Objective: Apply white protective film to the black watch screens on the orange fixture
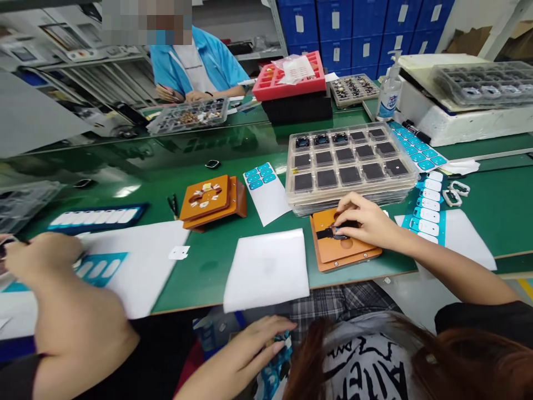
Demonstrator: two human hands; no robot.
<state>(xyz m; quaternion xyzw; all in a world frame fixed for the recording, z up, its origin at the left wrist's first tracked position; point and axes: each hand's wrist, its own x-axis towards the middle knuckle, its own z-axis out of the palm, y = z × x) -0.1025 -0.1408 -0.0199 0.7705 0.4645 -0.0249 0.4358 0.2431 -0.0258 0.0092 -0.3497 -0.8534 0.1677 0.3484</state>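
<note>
My right hand point(360, 219) is over the orange fixture point(333, 255) at the table's front edge, its fingers closed on a small black part point(325, 233) lying on the fixture's top. The fingertips hide some of that part. Below the table edge, over my lap, my left hand point(260, 341) has its fingers stretched out and its thumb apart, beside crumpled teal scraps point(270, 378). A white foam sheet point(266, 272) lies left of the fixture. Behind the fixture stands a stack of clear trays point(352, 191) with black square pads and several dark frames in the back row.
A second orange fixture point(208, 200) stands left of centre. Teal label sheets point(428, 211) and white frames point(456, 193) lie at right. A co-worker's arm point(79, 300) reaches in at left; another person point(200, 61) sits opposite. Red tray point(289, 78) and sanitizer bottle point(388, 97) stand behind.
</note>
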